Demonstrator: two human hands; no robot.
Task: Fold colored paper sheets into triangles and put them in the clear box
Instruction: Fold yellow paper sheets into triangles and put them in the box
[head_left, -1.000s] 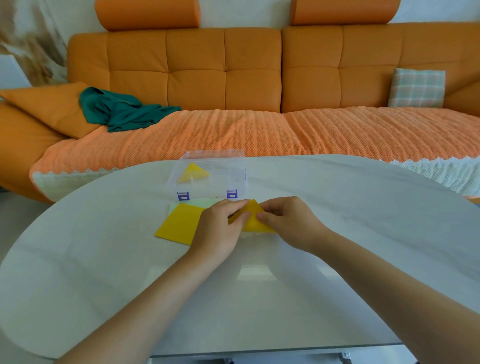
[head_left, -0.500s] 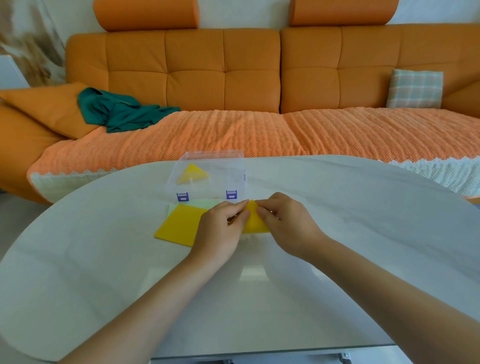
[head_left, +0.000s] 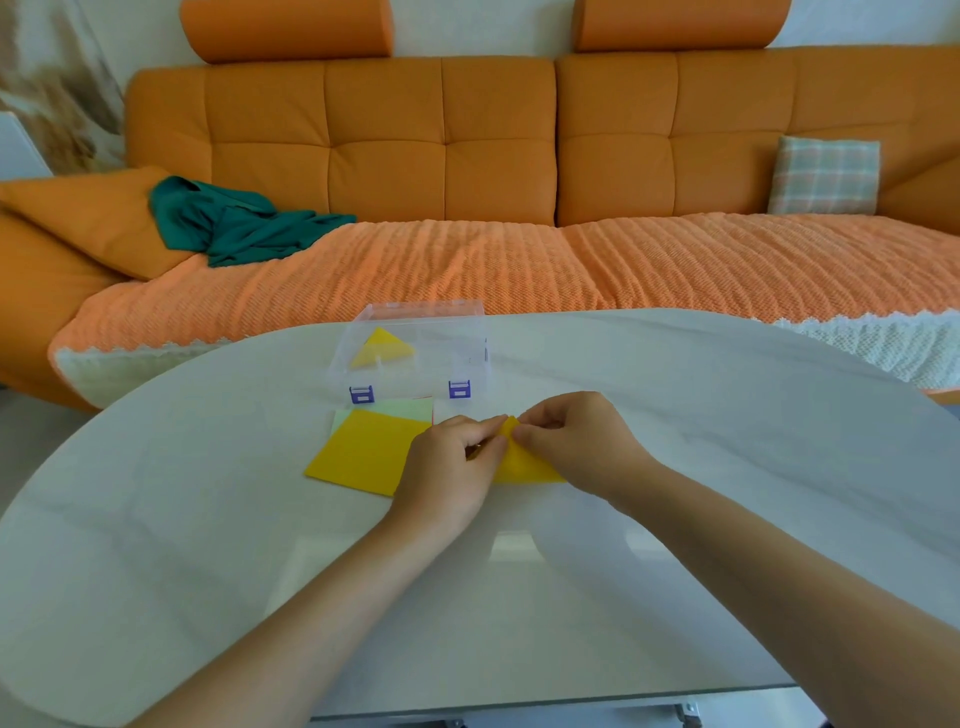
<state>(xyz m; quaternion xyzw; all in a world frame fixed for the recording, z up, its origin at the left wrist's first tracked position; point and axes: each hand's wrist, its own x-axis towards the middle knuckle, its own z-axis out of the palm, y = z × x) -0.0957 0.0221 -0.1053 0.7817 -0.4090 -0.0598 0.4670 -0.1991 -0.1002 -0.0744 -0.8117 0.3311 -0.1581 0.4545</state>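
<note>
Two bare hands meet over a yellow folded paper sheet (head_left: 519, 465) lying on the glossy white oval desk (head_left: 208, 519). The left hand (head_left: 447, 467) has its fingers (head_left: 485, 441) curled onto the sheet's left side, and the right hand (head_left: 576, 441) pinches the raised top corner with bent fingers (head_left: 535, 423); the two sets of fingertips nearly touch. The sheet's lower edge shows between and under the hands.

Just left of the hands lies a flat yellow square sheet (head_left: 363, 449), on top of a pale green sheet (head_left: 395, 408) with a thin red edge (head_left: 423, 399) showing beside it. Behind this stack, close to the desk's far edge, stands a clear plastic box (head_left: 470, 358) with two purple latches (head_left: 362, 394) on its near wall; one yellow paper triangle (head_left: 382, 347) lies inside it.

Beyond the desk is an orange sofa (head_left: 389, 145) carrying a crumpled dark green cloth (head_left: 234, 223) on the left and a plaid cushion (head_left: 823, 174) on the right.
</note>
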